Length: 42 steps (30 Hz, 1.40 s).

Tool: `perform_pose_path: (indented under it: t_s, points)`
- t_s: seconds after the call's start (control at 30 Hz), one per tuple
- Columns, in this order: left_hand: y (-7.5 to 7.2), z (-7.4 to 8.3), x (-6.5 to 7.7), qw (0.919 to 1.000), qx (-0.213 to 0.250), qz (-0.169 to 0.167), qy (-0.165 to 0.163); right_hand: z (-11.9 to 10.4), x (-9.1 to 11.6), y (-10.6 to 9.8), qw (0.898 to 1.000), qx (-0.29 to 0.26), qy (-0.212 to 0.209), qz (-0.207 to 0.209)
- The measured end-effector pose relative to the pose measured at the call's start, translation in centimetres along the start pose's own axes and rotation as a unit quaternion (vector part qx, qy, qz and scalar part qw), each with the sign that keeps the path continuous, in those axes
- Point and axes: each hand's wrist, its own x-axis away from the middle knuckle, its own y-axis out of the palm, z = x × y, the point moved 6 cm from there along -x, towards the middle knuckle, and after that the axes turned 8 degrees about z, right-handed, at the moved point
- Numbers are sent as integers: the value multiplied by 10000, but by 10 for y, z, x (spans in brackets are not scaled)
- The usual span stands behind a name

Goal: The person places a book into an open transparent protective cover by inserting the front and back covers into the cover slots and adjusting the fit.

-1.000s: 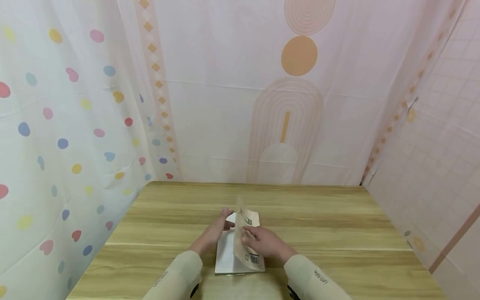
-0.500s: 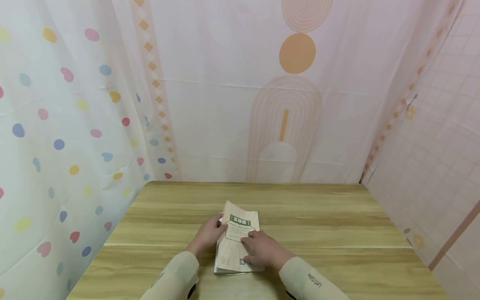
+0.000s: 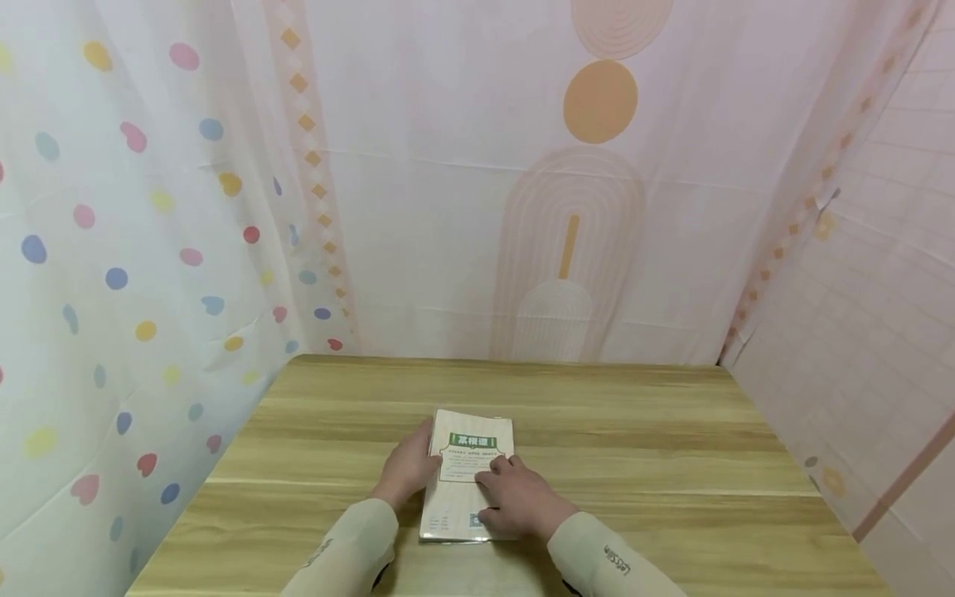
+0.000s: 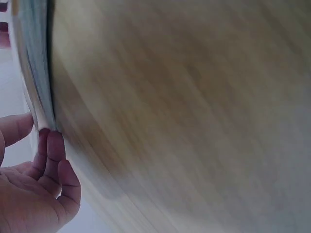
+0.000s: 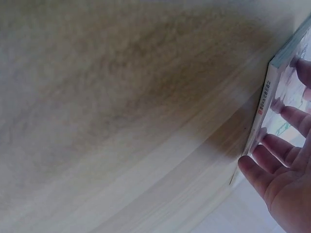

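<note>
A closed paperback book [image 3: 453, 502] lies on the wooden table, its cream cover facing up with a green title label and printed text. At the book's left edge, my left hand [image 3: 406, 467] has its thumb over the cover side. In the left wrist view, the thumb [image 4: 17, 128] and curled fingers [image 4: 54, 150] pinch the page edges [image 4: 38, 53]. My right hand [image 3: 522, 500] rests on the cover's lower right with fingers spread. From the right wrist, its loosely extended fingers [image 5: 272, 162] touch the glossy cover beside the white printed spine [image 5: 265, 102].
The wood-grain tabletop [image 3: 634, 431] reaches back to a pale curtain [image 3: 418, 249] with arch and circle prints. A curtain with coloured dots [image 3: 164, 290] hangs at the left, and a grid-patterned one [image 3: 858, 332] at the right.
A second ago the cover was raised mid-swing over a white page. It has swung left and down, and the book is now closed. The left hand has moved onto its left edge.
</note>
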Motion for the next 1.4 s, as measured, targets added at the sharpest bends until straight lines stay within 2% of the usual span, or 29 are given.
perform_pose_path:
  t_s: [0.1,0.23,0.4,0.47,0.53,0.63,0.73,0.87,0.97,1.1,1.2,1.4]
  points:
    - [3,-1,-2,9991,-435,-13,1,1,0,0,10000,-19,25,58]
    - [6,2,-2,9936,-1126,1,93,4,1,1,9999,-120,76,6]
    - [10,12,-2,9848,-1661,-18,500,8,4,2,9991,-384,120,-142]
    - [14,18,-2,9830,-1693,-124,696,11,5,0,9977,-633,198,-114]
    - [19,22,1,9836,-1617,-334,731,14,7,-1,9960,-852,259,-27]
    - [25,27,5,9856,-1466,-617,580,19,9,-4,9933,-1091,327,181]
    - [31,34,8,9860,-1417,-729,494,28,11,-8,9932,-1042,355,373]
    - [37,43,10,9876,-1259,-769,543,46,13,-16,9916,-950,614,633]
    - [44,50,13,9874,-1231,-832,553,62,16,-20,9884,-837,973,809]
    - [55,59,17,9826,-1583,-733,634,78,20,-24,9821,-698,1437,1002]
    - [65,67,18,9789,-1828,-590,699,84,21,-27,9786,-675,1579,1131]
    - [79,85,22,9757,-2025,-463,700,86,23,-29,9779,-667,1551,1233]
